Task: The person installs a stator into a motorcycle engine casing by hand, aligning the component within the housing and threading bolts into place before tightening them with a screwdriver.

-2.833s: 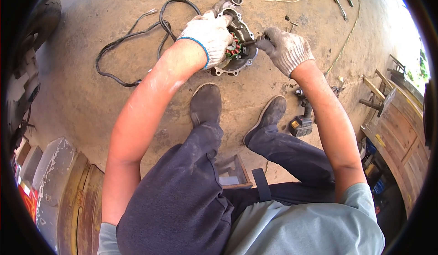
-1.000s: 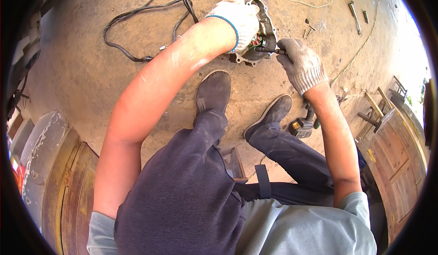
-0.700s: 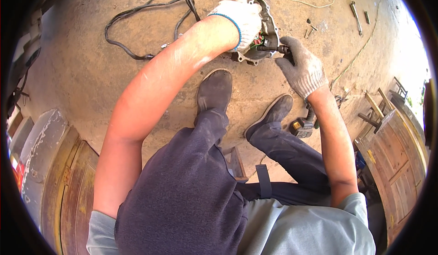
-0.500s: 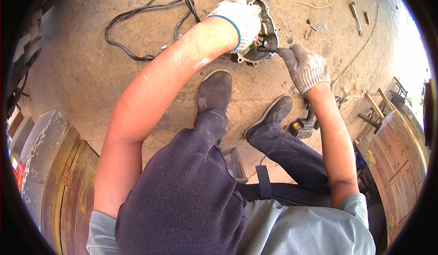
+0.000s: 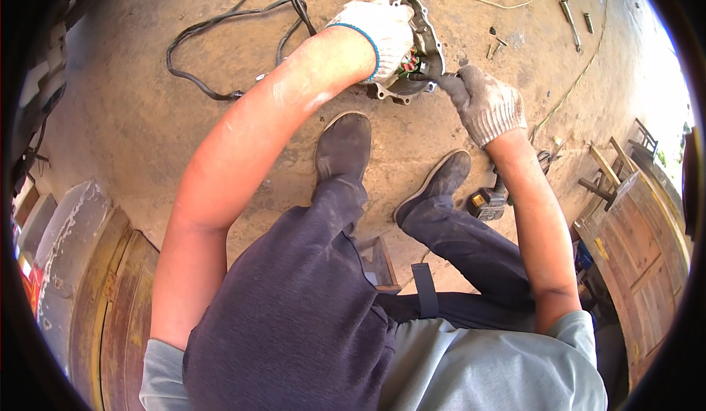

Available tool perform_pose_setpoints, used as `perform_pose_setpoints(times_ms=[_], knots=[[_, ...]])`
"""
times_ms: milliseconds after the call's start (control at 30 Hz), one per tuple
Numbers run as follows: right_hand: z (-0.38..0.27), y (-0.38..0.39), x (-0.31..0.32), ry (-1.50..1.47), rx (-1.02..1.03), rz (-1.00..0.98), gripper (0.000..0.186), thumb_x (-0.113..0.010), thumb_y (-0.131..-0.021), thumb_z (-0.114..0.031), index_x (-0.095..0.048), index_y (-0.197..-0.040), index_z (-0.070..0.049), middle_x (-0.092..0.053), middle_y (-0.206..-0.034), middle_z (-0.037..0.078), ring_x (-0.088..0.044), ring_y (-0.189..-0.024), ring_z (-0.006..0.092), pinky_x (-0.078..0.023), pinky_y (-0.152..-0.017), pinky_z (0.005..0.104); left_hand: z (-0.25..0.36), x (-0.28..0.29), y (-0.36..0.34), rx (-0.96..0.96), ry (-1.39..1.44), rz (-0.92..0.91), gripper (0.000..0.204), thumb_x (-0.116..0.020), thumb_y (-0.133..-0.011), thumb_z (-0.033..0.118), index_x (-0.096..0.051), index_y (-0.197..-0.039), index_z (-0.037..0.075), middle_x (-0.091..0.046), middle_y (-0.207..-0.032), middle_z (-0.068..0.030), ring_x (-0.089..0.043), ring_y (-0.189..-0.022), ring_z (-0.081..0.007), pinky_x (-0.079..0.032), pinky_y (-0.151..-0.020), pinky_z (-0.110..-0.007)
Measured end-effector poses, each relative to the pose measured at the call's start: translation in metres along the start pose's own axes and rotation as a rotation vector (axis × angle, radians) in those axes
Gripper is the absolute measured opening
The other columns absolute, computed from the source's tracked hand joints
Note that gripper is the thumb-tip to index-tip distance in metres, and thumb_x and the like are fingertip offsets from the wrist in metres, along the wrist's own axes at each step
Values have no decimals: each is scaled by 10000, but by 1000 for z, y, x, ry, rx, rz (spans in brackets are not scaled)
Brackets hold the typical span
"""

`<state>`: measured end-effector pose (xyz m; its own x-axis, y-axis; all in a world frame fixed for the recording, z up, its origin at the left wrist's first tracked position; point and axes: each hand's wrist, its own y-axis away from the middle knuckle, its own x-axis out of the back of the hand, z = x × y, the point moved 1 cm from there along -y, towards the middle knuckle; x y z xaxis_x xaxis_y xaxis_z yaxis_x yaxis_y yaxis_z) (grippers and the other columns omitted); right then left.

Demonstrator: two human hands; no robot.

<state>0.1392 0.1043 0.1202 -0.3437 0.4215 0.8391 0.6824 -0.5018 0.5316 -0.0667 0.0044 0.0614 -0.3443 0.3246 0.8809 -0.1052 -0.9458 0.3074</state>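
A grey metal engine cover (image 5: 435, 41) with a round pipe-like neck lies on the concrete floor beyond my feet. Red and green coil windings (image 5: 409, 64) show inside it. My left hand (image 5: 386, 32), in a white knit glove with a blue cuff edge, grips the cover from the left; its fingertips are mostly hidden. From the right, my right hand (image 5: 482, 98), in a soiled knit glove, pinches a slim dark rod-like piece (image 5: 419, 78) that reaches into the cover. I cannot make out its exact kind.
A black cable (image 5: 193, 25) loops across the floor to the left. Bolts (image 5: 500, 44) and a wrench-like tool (image 5: 571, 25) lie at the far right. Near my right foot sits a cordless power tool (image 5: 487, 203). Wooden furniture (image 5: 632, 253) stands at the right.
Both hands and the cover have shifted slightly left in the picture, as has the floor around them. My grips look the same.
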Motion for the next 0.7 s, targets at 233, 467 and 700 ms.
perform_pose_setpoints(times_ms=[233,467,700], knots=[[-1,-1,5,-92,71,55,358,-635,-1053,-395,-691,-1135,-52,-757,-968,248,-732,-949,458,-573,-842,546,0,1,2,-3,32,-2,303,-713,-850,177,-842,-1123,147,-648,-1382,-139,-646,-1224,-366,-563,-1043,-483],[-6,1,10,-148,80,65,399,-598,-1064,-478,-714,-1042,-96,-760,-950,233,-736,-948,440,-573,-843,536,-1,-1,0,10,17,0,320,-708,-844,165,-843,-1134,161,-644,-1397,-137,-643,-1232,-369,-561,-1053,-482],[-2,-1,10,-99,35,22,383,-669,-1026,-447,-702,-1151,-87,-759,-969,224,-733,-959,437,-573,-833,528,-1,-2,0,3,20,3,324,-701,-852,173,-844,-1142,181,-628,-1443,-138,-640,-1242,-372,-560,-1060,-482]])
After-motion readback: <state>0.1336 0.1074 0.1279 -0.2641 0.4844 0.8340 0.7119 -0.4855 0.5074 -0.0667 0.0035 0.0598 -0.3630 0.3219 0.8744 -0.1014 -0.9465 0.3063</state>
